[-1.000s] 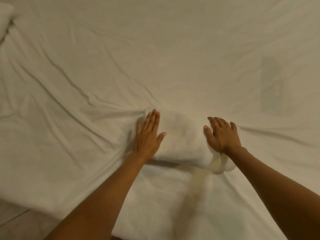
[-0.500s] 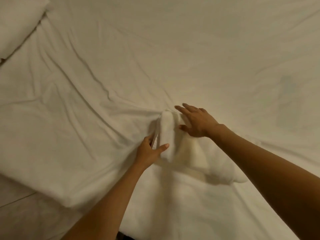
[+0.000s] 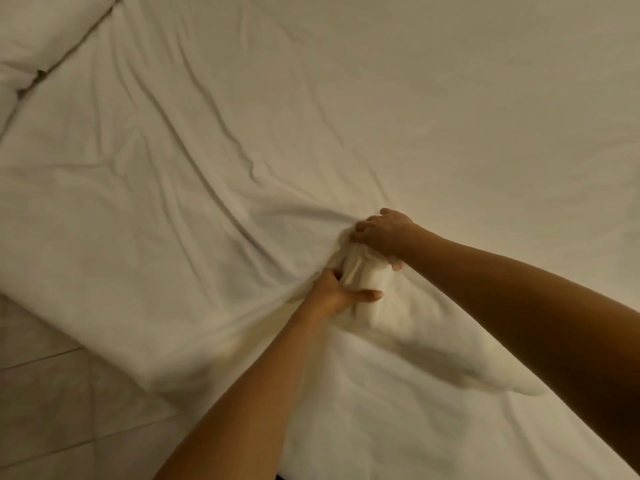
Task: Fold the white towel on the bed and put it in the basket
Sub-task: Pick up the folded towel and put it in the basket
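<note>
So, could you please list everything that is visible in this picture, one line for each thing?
towel: one, white, bunched on the bed between the two hands
bed sheet: one, white, creased, covers most of the view
pillow: one seen in part, white, top left corner
floor: tiled, pale, bottom left beside the bed
basket: none in view
left hand: one, grips the near end of the towel
right hand: one, closed on the far end of the towel
</note>
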A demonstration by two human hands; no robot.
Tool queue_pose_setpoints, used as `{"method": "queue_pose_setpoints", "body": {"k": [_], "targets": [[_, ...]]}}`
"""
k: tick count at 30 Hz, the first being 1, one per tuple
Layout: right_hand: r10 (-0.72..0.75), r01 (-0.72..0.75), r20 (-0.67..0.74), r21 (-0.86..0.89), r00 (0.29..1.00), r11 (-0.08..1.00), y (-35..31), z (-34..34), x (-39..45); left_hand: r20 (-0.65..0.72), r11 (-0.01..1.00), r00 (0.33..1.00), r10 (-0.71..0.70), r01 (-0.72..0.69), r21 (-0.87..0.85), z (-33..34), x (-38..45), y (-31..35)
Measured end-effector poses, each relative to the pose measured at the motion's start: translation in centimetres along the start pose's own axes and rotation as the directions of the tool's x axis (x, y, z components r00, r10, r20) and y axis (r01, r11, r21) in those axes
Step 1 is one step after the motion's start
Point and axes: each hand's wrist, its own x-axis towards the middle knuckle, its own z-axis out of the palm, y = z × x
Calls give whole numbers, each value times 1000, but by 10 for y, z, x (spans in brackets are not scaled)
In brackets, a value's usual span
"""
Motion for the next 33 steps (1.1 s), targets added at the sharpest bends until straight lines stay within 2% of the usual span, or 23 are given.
{"method": "queue_pose_setpoints", "body": {"k": [8, 10, 14, 17, 19, 22, 24, 26, 31, 33], "targets": [[-35, 33, -13, -123, 999, 992, -9, -14, -10, 89, 996, 996, -5, -4, 93, 6, -11, 12], [-26, 25, -6, -71, 1000, 997, -13, -13, -21, 62, 998, 998, 24, -28, 53, 13, -22, 10], [95, -95, 7, 118, 995, 988, -9, -16, -62, 72, 999, 997, 21, -18, -32, 25, -53, 18], [106, -100, -74, 77, 992, 992, -9, -15, -97, 85, 999, 996, 11, -7, -50, 30, -76, 28], [130, -125, -132, 42, 983, 991, -11, -14, -124, 100, 998, 993, 63, -64, 5, 34, -91, 33], [211, -204, -171, 59, 962, 977, -16, -10, -165, 82, 969, 985, 150, -163, 188, 44, -116, 45], [265, -256, -155, 76, 952, 964, -16, -6, -193, 70, 877, 964, 258, -264, 403, 54, -136, 54], [317, -307, -129, 92, 940, 947, -17, 0, -221, 70, 733, 919, 387, -353, 582, 66, -154, 63], [426, -413, 11, 272, 904, 869, -16, 23, -286, 203, 441, 791, 577, -511, 738, 96, -193, 88], [486, -454, -1, 352, 874, 818, -23, 36, -312, 270, 295, 730, 628, -544, 786, 105, -206, 99]]}}
